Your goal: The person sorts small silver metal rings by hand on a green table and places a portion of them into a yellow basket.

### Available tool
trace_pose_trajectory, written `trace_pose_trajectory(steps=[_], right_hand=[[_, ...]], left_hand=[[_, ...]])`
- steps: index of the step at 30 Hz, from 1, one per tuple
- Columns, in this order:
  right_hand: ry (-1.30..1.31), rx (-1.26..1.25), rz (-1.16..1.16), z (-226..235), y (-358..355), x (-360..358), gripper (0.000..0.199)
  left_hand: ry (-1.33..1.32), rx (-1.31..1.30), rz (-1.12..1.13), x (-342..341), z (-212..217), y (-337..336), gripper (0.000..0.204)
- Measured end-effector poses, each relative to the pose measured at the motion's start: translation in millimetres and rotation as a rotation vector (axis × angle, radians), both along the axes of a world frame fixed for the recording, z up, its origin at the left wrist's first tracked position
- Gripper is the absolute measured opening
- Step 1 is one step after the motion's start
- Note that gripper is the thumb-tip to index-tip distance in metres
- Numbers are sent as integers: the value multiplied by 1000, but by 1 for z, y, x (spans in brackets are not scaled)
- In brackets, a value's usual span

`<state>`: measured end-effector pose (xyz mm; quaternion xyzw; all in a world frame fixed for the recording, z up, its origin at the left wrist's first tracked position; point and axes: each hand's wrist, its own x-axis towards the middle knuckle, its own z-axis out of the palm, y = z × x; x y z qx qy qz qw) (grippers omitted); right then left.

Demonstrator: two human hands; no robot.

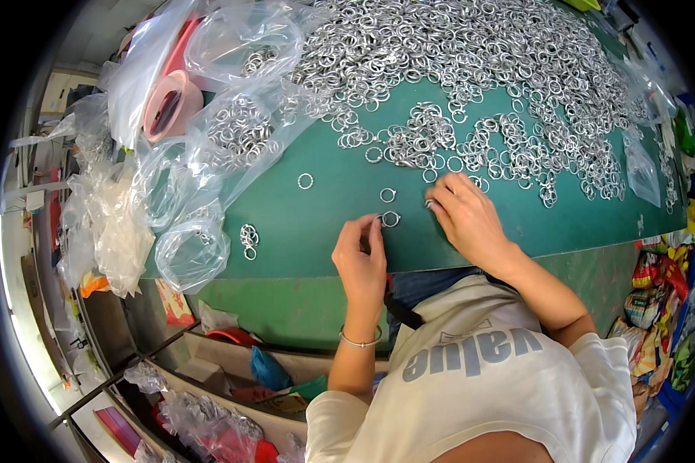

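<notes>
So the left hand [362, 251] has its grip pinching the left edge of a silver metal ring [391, 219], held between thumb and finger just over the green desk [301, 231]. The right hand [471, 220] is off to the right of that grip, fingers curled in, with a bit of silver by the tips — can't tell if it's really pinched. Just beyond the left grip sits a loose ring [388, 195], almost in the way, so I'd guess a sloppy nudge could knock it or tangle the two. That pinch only catches the rim, so a slip could send the ring rolling into the nearer cluster of rings [421, 137] past the hands — good luck finding it, they all look alike. A small ring pile [249, 241] lies well left of the grip.
</notes>
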<state>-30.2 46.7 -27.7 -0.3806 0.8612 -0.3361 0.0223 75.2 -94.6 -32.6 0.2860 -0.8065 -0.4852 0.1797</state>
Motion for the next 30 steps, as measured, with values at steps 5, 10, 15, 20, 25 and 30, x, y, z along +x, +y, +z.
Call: trace_pose_trajectory(steps=[5,10,15,20,25,30], right_hand=[[57,-132,79,10,-25,9,16],[-110,-230,225,-9,-27,12,8],[-628,-399,70,7,-27,14,5],[-1079,-312,117,19,-18,5,13],[9,-224,86,1,-24,-9,23],[199,37,251,-12,-29,-4,31]], left_hand=[[125,387,34,2,-8,-3,10],[271,628,19,-2,0,-2,13],[268,949,-48,-2,7,-7,11],[305,967,-1,2,9,-5,12],[236,427,179,-4,3,-22,13],[127,-1,124,-13,-9,-31,20]])
